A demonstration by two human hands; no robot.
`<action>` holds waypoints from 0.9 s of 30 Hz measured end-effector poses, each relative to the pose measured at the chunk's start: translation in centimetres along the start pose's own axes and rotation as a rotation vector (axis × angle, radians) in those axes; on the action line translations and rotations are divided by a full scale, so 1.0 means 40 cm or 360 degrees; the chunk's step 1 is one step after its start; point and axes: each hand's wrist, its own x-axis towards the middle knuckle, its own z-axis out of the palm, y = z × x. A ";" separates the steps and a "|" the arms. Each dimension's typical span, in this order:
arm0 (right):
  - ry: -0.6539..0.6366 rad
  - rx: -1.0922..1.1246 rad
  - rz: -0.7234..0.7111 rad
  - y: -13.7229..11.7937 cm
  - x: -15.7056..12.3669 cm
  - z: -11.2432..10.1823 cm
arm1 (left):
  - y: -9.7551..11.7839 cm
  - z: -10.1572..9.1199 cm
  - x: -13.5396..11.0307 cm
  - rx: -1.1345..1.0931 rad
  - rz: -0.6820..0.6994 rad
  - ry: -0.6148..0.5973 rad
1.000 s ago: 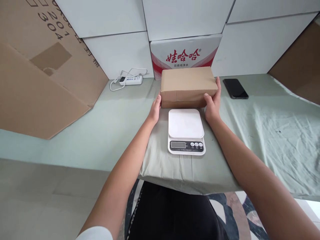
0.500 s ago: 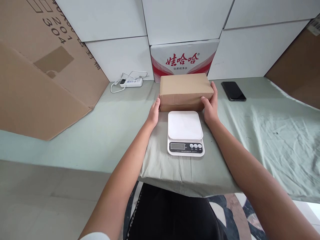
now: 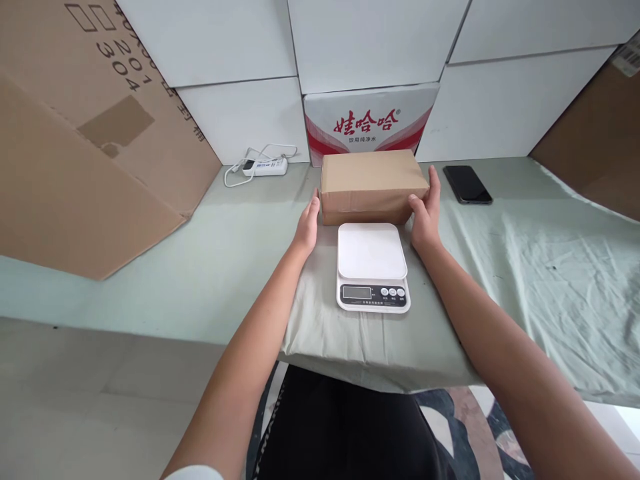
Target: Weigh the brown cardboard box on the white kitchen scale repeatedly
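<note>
A closed brown cardboard box (image 3: pixel 371 180) sits on the cloth-covered table, right behind a white digital kitchen scale (image 3: pixel 373 257). My left hand (image 3: pixel 307 225) is upright at the box's left side, its fingers straight and a thin gap showing beside the cardboard. At the right end is my right hand (image 3: pixel 426 212), fingers extended and thumb apart, close to the front right corner; whether it still touches the box is hard to see. The scale's platform carries nothing, and its display (image 3: pixel 357 293) looks blank.
Behind the box stands a white and red carton (image 3: pixel 367 123) against stacked white boxes. A black phone (image 3: pixel 468 185) lies to the right; a white power strip with its cable (image 3: pixel 267 167) lies at the left. Large cardboard cartons (image 3: pixel 90 180) flank both sides.
Both hands have loosened from the box: my right thumb has slid off its front face toward the corner, and my left hand has eased outward. The box stays in place.
</note>
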 end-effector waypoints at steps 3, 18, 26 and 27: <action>0.0028 -0.0030 0.0013 0.023 0.001 -0.006 | 0.003 -0.010 -0.001 -0.0046 -0.0036 0.0051; 0.0141 0.0023 0.0312 -0.066 -0.013 0.005 | -0.011 -0.013 -0.007 0.0040 -0.0118 0.0014; 0.0109 0.0123 0.0370 -0.057 -0.008 0.004 | -0.022 -0.009 -0.005 0.0025 -0.0052 0.0023; 0.0102 0.0116 0.0354 -0.052 -0.009 0.003 | -0.021 -0.009 -0.005 0.0026 -0.0052 0.0024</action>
